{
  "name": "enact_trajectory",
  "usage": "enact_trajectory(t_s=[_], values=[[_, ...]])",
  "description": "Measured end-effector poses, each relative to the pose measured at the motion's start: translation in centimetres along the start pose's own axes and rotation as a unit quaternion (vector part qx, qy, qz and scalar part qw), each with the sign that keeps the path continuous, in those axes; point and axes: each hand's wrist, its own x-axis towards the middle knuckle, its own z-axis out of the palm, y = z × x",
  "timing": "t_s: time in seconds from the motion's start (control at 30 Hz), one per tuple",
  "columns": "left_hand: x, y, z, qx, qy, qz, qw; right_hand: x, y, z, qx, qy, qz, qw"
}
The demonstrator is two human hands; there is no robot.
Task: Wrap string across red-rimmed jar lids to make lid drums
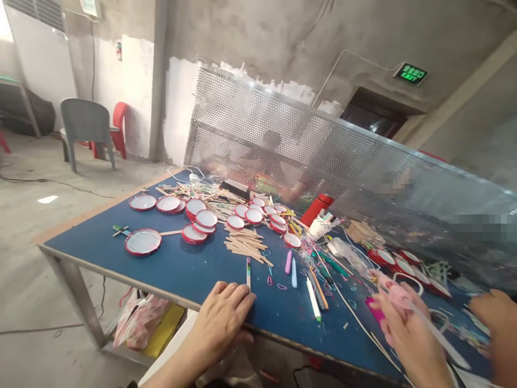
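Observation:
At the table's front edge, my left hand (pixel 224 315) is closed over the near end of a wooden craft stick (pixel 248 272) with coloured bands, which lies on the blue tabletop. My right hand (pixel 407 328) grips what looks like a pink hot glue gun (pixel 398 295), with a long whitish stick (pixel 442 337) trailing behind it. Left of that hand is a magenta piece (pixel 375 311), partly covered. Between my hands lie a white marker (pixel 313 299), a blue pen (pixel 294 273) and a pink pen (pixel 288 262). To the left rests a red-rimmed white disc (pixel 142 241) on a stick.
Several stacked red-rimmed discs (pixel 207 217) and loose craft sticks (pixel 246 245) spread across the table. A red bottle (pixel 317 209) and a white pen cup (pixel 320 226) stand behind. A perforated metal screen (pixel 258 108) borders the back. Another person's hand (pixel 495 318) is at far right.

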Motion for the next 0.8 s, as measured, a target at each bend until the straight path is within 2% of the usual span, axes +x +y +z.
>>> enact_trajectory(t_s=[0.13,0.2,0.27,0.37,0.5,0.8], values=[[0.2,0.1,0.2,0.023,-0.043,-0.017,0.999,-4.6,-4.7,1.8,0.139,-0.142,0.058,0.978],[0.1,0.1,0.5,0.024,-0.044,-0.019,0.999,-7.0,-6.8,3.3,0.167,-0.224,0.089,0.956],[-0.2,0.1,0.9,0.018,-0.035,-0.017,0.999,-8.8,-8.3,5.1,0.198,-0.27,0.106,0.936],[-0.5,0.1,1.2,0.015,-0.015,-0.012,1.0,-10.3,-9.4,7.6,0.221,-0.299,0.106,0.922],[-0.8,0.1,1.3,0.02,-0.003,0.008,1.0,-10.4,-9.3,9.7,0.236,-0.316,0.105,0.913],[-1.0,0.1,1.6,0.026,0.008,0.023,0.999,-10.5,-8.6,10.3,0.222,-0.33,0.123,0.909]])
